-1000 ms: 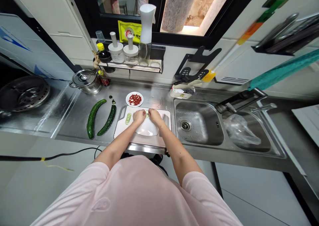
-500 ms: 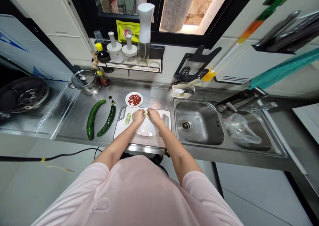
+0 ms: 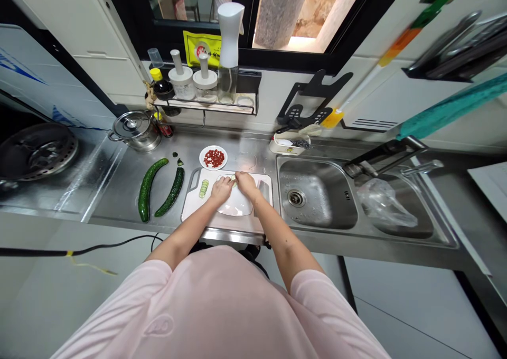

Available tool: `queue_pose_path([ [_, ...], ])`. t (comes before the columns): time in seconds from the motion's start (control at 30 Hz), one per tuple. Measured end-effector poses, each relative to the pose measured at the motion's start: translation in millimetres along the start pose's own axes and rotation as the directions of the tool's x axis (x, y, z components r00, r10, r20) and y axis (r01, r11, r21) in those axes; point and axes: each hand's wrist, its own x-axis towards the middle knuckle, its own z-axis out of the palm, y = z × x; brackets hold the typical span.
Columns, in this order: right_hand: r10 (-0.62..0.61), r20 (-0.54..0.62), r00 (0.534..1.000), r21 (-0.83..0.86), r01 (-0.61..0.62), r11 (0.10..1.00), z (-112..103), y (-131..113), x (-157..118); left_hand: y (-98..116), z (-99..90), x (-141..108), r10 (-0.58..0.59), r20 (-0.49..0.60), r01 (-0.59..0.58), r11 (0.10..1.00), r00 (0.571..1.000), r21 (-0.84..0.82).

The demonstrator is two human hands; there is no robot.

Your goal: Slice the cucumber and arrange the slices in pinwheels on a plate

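Both hands are over a white plate (image 3: 235, 207) on the white cutting board (image 3: 194, 207). My left hand (image 3: 222, 188) has its fingers stretched towards the plate's far side, near pale green cucumber slices (image 3: 233, 178). Beside it, my right hand (image 3: 246, 184) has its fingers closed at a slice; its fingertips are partly hidden. A row of overlapping cucumber slices (image 3: 204, 188) lies on the board left of the plate. On the right of the board rests a broad knife blade (image 3: 263, 190), partly behind my right wrist.
Two dark green cucumbers (image 3: 147, 190) and small end pieces (image 3: 179, 162) lie on the steel counter to the left. A small plate of chopped red pieces (image 3: 213, 158) stands behind the board. To the right is a sink (image 3: 317, 195); a lidded pot (image 3: 134, 131) stands back left.
My left hand has shifted slightly down and its fingers have spread away from the slices. My right hand stays at the plate's far side.
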Motion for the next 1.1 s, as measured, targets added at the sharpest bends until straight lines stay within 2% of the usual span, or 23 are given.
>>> queue_pose_path([
  [0.3,0.090,-0.041,0.995,-0.010,-0.090,0.996,4.5,4.7,-3.1,3.2,-2.5,-1.7,-0.007,0.000,0.007,1.000,1.000,-0.008],
  [0.6,0.076,-0.047,0.996,0.014,-0.076,0.997,4.5,7.0,-6.4,3.0,-2.4,-2.3,0.008,0.002,-0.008,1.000,1.000,0.011],
  [0.77,0.017,-0.063,0.998,-0.001,-0.017,1.000,6.5,8.6,-11.3,2.1,-0.7,-1.8,0.026,-0.007,-0.025,0.999,1.000,0.041],
  [1.1,-0.002,-0.066,0.998,-0.021,0.001,1.000,10.2,7.4,-11.4,1.0,-0.6,-0.9,0.017,-0.010,-0.017,1.000,1.000,0.014],
])
